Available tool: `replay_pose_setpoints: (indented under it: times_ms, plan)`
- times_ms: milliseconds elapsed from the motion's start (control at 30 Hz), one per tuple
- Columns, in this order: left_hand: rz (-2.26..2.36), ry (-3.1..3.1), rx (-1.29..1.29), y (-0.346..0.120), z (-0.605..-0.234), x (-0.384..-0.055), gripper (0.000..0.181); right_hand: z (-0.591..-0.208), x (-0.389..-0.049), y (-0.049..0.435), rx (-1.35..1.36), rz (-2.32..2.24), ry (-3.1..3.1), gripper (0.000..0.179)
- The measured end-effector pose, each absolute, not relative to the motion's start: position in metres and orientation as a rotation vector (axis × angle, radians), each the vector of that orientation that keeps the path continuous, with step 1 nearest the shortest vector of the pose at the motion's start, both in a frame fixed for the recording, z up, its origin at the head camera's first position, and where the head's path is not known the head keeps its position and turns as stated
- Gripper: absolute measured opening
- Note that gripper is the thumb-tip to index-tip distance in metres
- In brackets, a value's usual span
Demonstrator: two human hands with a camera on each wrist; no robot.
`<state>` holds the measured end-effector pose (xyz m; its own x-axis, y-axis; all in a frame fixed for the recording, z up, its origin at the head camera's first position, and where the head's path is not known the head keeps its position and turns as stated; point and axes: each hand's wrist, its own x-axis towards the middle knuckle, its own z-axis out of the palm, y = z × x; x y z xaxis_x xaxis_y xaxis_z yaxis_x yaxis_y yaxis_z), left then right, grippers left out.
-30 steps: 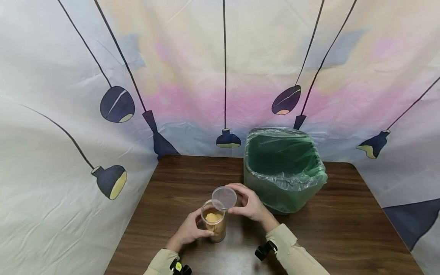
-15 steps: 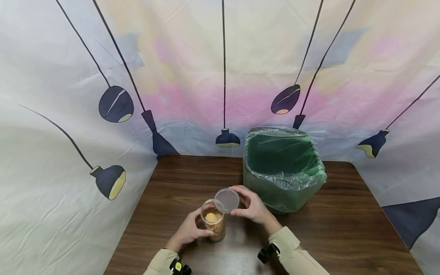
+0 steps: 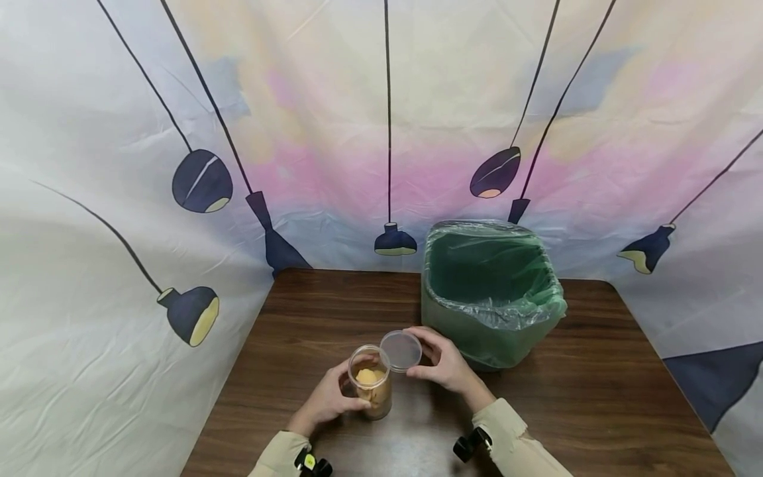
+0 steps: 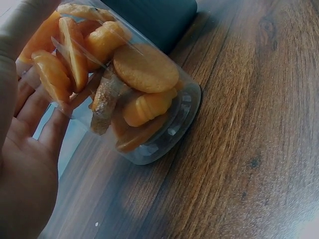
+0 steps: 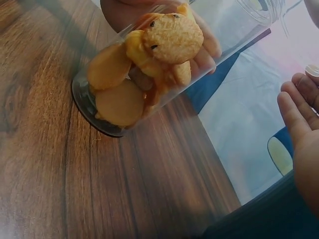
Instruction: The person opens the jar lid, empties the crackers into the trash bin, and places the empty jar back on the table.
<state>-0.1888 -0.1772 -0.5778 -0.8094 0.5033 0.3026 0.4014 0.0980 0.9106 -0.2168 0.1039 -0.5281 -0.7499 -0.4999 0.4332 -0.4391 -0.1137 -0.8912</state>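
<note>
A clear plastic jar (image 3: 377,401) stands upright on the table, uncovered at the top. Round biscuits (image 4: 145,68) and other golden-brown crackers fill its lower part. My left hand (image 3: 330,396) grips the jar from the left, fingers behind and thumb in front. My right hand (image 3: 444,363) pinches a round clear lid (image 3: 401,351) by its right edge, just right of the jar's mouth. In the right wrist view, the lid's edge (image 5: 313,70) appears at the fingertips, with a gap between it and the jar.
A green bin (image 3: 471,334) with a clear plastic liner stands on the table behind my right hand. The dark wooden table (image 3: 334,298) reaches a cloth backdrop (image 3: 334,132) printed with hanging lamps.
My right hand has moved right and slightly toward me, carrying the lid from over the jar's mouth to beside it. The left hand and jar have stayed still.
</note>
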Motion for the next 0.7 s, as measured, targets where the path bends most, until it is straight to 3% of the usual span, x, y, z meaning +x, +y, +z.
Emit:
replay_pose_setpoints:
  times_ms: [700]
  plan:
    - [1.819,2.265,0.893,-0.181,-0.584,-0.192,0.075,-0.534,-0.213,0.116,-1.077,-2.037,2.082,0.064]
